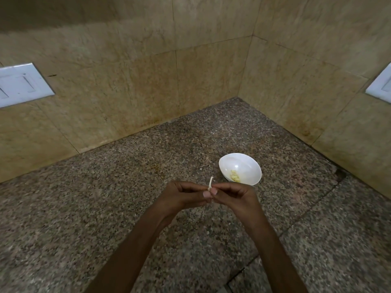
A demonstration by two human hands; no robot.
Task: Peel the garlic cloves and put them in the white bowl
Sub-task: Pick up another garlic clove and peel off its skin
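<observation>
We pinch garlic clove (pixel 209 188) between left hand (pixel 184 194) and right hand (pixel 234 196), fingers clamped on it, above granite counter (pixel 127 187), just short of white bowl (pixel 243 162) holding peeled cloves (pixel 235 176). Loose skin strip (pixel 211 181) sticks up. Best we pull it steadily, clove pinched firm.

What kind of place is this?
Most likely a kitchen counter corner. A speckled granite counter meets beige tiled walls with a white switch plate. A white bowl holds peeled cloves, and the left hand and right hand pinch a garlic clove.
</observation>
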